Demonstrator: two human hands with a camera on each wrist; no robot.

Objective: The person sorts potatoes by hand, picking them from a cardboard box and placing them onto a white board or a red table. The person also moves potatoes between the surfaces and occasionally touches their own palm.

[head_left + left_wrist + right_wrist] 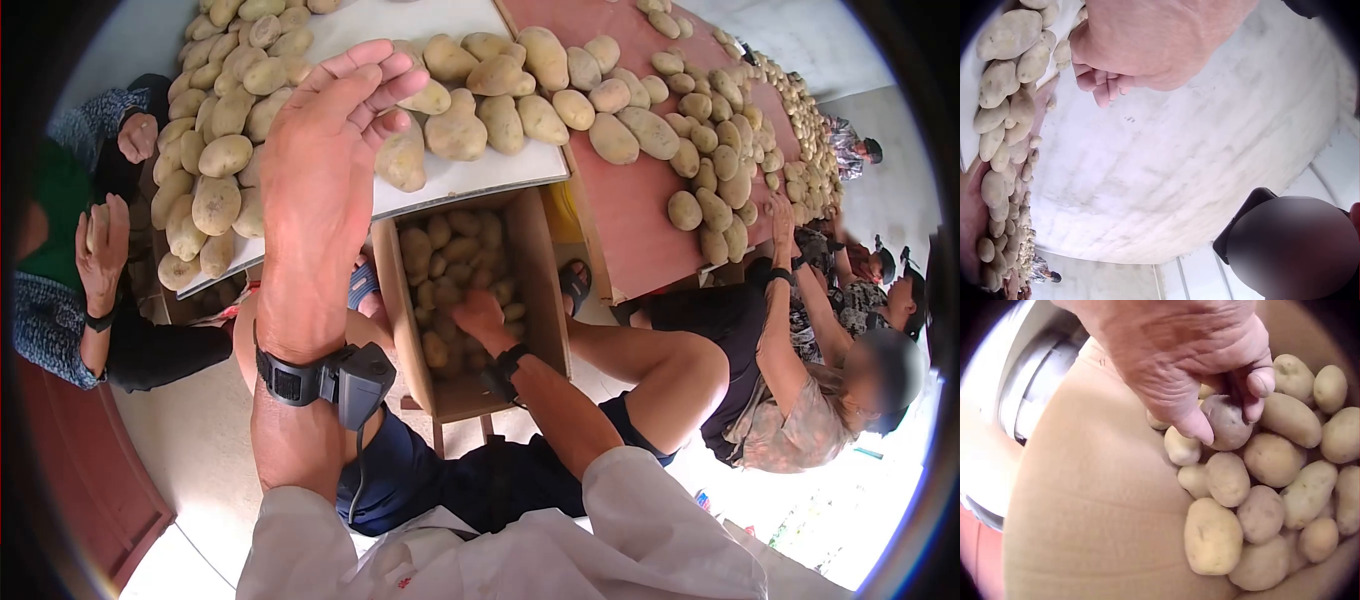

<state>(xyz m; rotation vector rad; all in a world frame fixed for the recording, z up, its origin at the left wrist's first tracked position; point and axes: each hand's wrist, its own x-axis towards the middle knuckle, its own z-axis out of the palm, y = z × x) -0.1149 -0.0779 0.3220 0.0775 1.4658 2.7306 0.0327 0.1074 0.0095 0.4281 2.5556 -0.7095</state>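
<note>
In the head view my left hand (335, 130) is raised over the white tabletop (480, 182), palm up with loosely bent fingers and nothing in them. The left wrist view shows the same hand (1160, 44) in front of a pale wall. My right hand (482, 316) reaches down into a cardboard box (548, 320) between the knees. Seen from the right wrist, its thumb and fingers pinch a brownish potato (1227, 425) beside the box wall. Several other potatoes (1213, 537) lie under and around it in the box.
Potatoes (455, 125) are heaped along the white tabletop and across the adjoining red one (620, 230). A person's hand (102, 255) is at the left. Another person (800, 410) sits at the right, arms toward the red table. A yellow container (563, 212) stands behind the box.
</note>
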